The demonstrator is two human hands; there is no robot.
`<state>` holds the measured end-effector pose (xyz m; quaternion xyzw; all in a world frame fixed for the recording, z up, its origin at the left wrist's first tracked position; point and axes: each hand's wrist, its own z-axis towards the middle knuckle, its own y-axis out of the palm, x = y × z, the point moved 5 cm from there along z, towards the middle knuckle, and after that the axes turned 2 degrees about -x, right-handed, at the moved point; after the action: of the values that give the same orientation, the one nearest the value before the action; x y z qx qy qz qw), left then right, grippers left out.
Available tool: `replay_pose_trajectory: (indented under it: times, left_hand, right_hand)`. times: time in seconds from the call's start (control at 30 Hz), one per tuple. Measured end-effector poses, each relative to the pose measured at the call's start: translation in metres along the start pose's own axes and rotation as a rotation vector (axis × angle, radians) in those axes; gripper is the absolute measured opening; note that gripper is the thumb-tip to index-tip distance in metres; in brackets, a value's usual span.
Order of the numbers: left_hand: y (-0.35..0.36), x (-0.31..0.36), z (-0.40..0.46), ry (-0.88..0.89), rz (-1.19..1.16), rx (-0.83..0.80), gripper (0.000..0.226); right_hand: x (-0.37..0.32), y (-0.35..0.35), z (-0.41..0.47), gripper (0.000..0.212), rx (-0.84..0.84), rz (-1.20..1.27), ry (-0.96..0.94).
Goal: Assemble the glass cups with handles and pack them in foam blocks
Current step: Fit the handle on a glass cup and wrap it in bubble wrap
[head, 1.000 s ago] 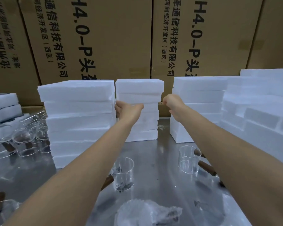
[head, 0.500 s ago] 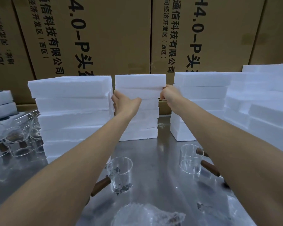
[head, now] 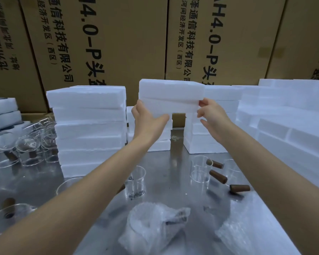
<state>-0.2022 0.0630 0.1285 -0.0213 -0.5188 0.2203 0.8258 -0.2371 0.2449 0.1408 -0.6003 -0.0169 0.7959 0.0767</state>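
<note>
Warehouse; stacked cartons (head: 107,43); foam blocks (head: 88,115)

1. White rectangular foam blocks (head: 170,96), at 12 o'clock: matt expanded foam, faintly grainy, with crumbly edges.
2. Tall stack of white foam slabs (head: 89,126), at 10 o'clock: the same matt, slightly rough finish.
3. Brushed steel table top (head: 173,173), centre: dull metallic sheen, blurred reflections.
4. Clear glass cup (head: 136,183), at 6 o'clock: smooth, glossy, transparent.
5. Dark brown wooden handles (head: 218,176), at 4 o'clock: smooth, low-sheen wood.
6. Crumpled clear bubble wrap (head: 155,225), at 6 o'clock: glossy, wrinkled plastic film.
7. Brown cardboard cartons (head: 129,39), at 12 o'clock: matt paperboard, black print.
</note>
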Motion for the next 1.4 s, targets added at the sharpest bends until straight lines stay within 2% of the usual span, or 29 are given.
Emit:
replay_pose_trajectory:
  times: [0.1, 0.27, 0.53, 0.6, 0.7, 0.83, 1.07, 1.2, 1.4]
  left_hand:
    - [-0.004, 0.004, -0.035, 0.014, -0.025, -0.029, 0.063]
    - [-0.013, -0.008, -0.096, -0.024, -0.015, -0.118, 0.078]
    - [-0.039, -0.04, -0.159, -0.029, 0.039, -0.226, 0.05]
    - [-0.042, -0.049, -0.167, -0.066, 0.034, -0.254, 0.051]
    - [-0.045, -0.055, -0.178, -0.104, 0.054, -0.284, 0.065]
    - [-0.046, -0.058, -0.184, -0.102, 0.037, -0.258, 0.066]
    - [-0.047, -0.063, -0.187, -0.079, -0.01, -0.212, 0.057]
    - [-0.051, -0.067, -0.185, -0.069, 0.01, -0.192, 0.039]
    - [-0.053, -0.061, -0.19, -0.06, 0.042, -0.196, 0.048]
  right_hand:
    - [0.008, -0.007, -0.039, 0.056, 0.024, 0.051, 0.031]
    - [0.029, -0.015, -0.103, 0.062, 0.09, 0.051, 0.121]
    - [0.056, -0.015, -0.166, 0.062, 0.144, 0.061, 0.165]
    - [0.063, -0.012, -0.175, 0.061, 0.146, 0.049, 0.181]
    - [0.072, -0.003, -0.186, 0.058, 0.143, 0.074, 0.202]
    - [0.082, 0.001, -0.196, 0.048, 0.174, 0.072, 0.229]
    - [0.077, -0.014, -0.204, 0.043, 0.251, 0.055, 0.231]
    - [0.071, -0.024, -0.206, 0.037, 0.276, 0.043, 0.219]
    - [0.071, -0.034, -0.209, 0.035, 0.327, 0.125, 0.301]
